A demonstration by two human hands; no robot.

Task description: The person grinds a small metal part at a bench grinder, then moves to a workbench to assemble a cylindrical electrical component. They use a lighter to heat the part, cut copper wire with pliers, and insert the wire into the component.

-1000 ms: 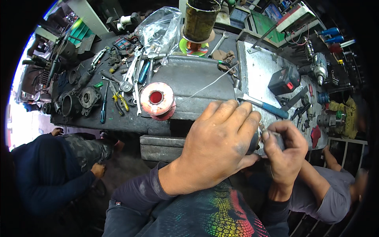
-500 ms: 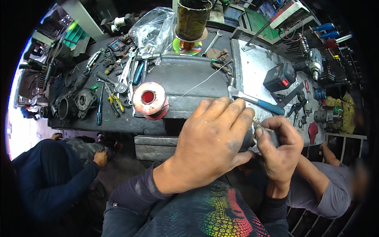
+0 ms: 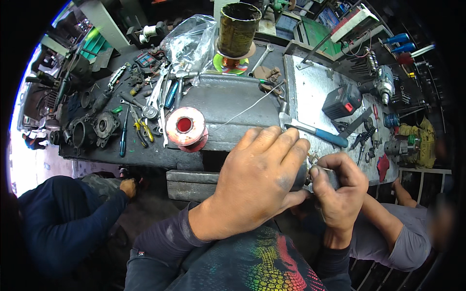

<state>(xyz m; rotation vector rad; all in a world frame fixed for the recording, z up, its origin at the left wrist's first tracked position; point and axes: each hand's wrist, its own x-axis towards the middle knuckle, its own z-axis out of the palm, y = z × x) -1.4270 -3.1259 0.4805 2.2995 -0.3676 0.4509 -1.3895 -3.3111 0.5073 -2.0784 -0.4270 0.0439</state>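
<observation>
My left hand [image 3: 255, 177] is wrapped over a dark rounded metal part [image 3: 301, 178], most of which the fingers and palm hide. Beside it, my right hand [image 3: 341, 196] is closed, thumb against curled fingers, at the part's end. A small greyish piece [image 3: 331, 177] shows between thumb and fingers there; its kind is unclear. Just beyond my left fingers lies a hammer [image 3: 320, 134] with a blue handle. Left of the hands, a white-and-red spool [image 3: 186, 121] stands at the bench edge, and a thin wire [image 3: 252, 103] stretches over the bench from near it.
Pliers [image 3: 141, 130], a screwdriver [image 3: 123, 138] and wrenches crowd the left of the bench. A dark can [image 3: 238, 34] stands on a wire spool at the back. A cordless tool [image 3: 343, 100] lies right. One person sits left [image 3: 63, 218], another right [image 3: 388, 233].
My right hand has shifted slightly left and down, staying against the part. My left hand keeps its hold. The whole view has moved a little.
</observation>
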